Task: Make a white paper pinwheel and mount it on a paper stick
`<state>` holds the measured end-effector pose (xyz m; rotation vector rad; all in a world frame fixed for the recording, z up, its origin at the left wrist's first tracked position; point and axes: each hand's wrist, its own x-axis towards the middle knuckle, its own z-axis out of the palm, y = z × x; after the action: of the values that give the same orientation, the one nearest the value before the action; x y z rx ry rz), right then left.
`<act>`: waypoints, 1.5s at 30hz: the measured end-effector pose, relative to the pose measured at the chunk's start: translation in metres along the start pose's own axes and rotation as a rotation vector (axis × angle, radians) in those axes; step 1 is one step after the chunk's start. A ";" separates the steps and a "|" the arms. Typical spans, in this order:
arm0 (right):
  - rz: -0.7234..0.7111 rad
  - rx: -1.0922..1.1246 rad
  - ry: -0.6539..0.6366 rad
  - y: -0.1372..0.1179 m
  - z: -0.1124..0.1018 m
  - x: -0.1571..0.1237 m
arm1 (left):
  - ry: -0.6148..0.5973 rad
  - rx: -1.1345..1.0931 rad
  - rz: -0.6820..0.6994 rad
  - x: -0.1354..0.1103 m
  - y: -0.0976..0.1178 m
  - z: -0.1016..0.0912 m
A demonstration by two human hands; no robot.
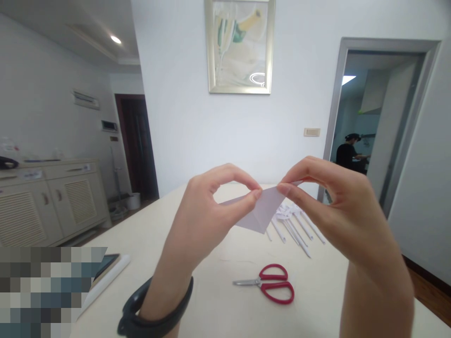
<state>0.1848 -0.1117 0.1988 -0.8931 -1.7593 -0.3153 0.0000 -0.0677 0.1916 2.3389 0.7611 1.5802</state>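
Note:
A folded piece of white paper [262,213] hangs above the table, pinched along its upper edge by both hands. My left hand [218,206] grips it between thumb and forefinger, and a dark band circles that wrist. On the other side, my right hand [327,202] pinches the paper's upper right part the same way. Part of the sheet is hidden behind my left fingers. Below the hands lie scissors [262,283] with red handles, their blades pointing left. Behind the paper rests a group of several thin white paper sticks [294,227], partly covered by my hands.
The cream table [211,300] reaches to the white wall. At its left lies a white roll [105,284] beside a dark flat object, partly pixelated. A cabinet [52,202] stands further left. Through the doorway at right, a person [348,155] in dark clothes is visible.

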 end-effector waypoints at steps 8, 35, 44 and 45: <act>0.114 0.014 0.026 0.016 -0.017 -0.005 | -0.068 0.066 -0.017 0.006 0.000 -0.004; 0.190 -0.015 0.128 0.033 -0.037 -0.014 | 0.089 0.229 -0.150 0.007 -0.025 -0.052; 0.091 0.027 -0.093 0.005 -0.009 0.000 | -0.082 0.098 -0.006 -0.002 0.007 -0.008; 0.081 0.037 -0.104 0.004 -0.008 0.000 | -0.089 0.091 -0.008 -0.002 0.007 -0.006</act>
<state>0.1930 -0.1138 0.2010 -0.9663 -1.8133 -0.1862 -0.0037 -0.0754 0.1955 2.4485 0.8383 1.4555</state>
